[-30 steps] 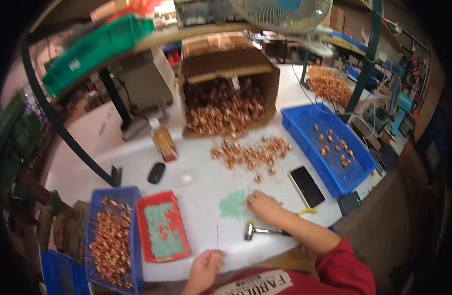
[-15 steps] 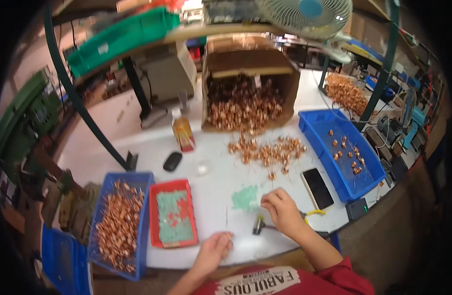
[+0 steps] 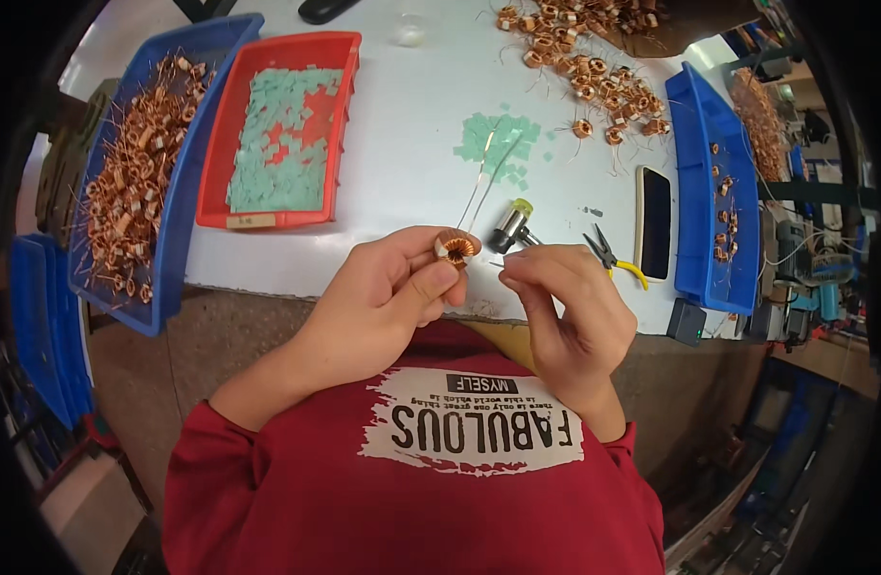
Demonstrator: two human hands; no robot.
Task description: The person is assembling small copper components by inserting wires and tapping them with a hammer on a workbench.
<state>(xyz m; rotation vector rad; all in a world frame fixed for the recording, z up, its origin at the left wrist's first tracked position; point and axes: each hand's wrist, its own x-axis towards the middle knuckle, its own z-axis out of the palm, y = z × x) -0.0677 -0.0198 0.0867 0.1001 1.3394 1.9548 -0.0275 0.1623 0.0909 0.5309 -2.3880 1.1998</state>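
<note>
Between the two hands, just over the near edge of the white table, sits the piece being worked: a small copper-wound ring coil. The left hand is closed on it, thumb and fingers pinching its rim, with its thin wire leads running up and away from the grip over the tabletop. The right hand, just beside the coil, has its fingertips drawn together; it seems to be nipping a fine wire end, though that is too slight to be sure of.

Beyond the grip lies a scatter of small green squares, and further off a loose heap of more coils that looks like the stock yet to be handled. Just past the right hand rest a small tool with a yellow-green cap, yellow-handled pliers and a dark phone. Well to the left of the grip stand a red tray of green squares and a blue bin heaped with coils; to the right, a second blue bin holds only a few.

By my reckoning this coil is mid-way through, and much of the heap is left.
</note>
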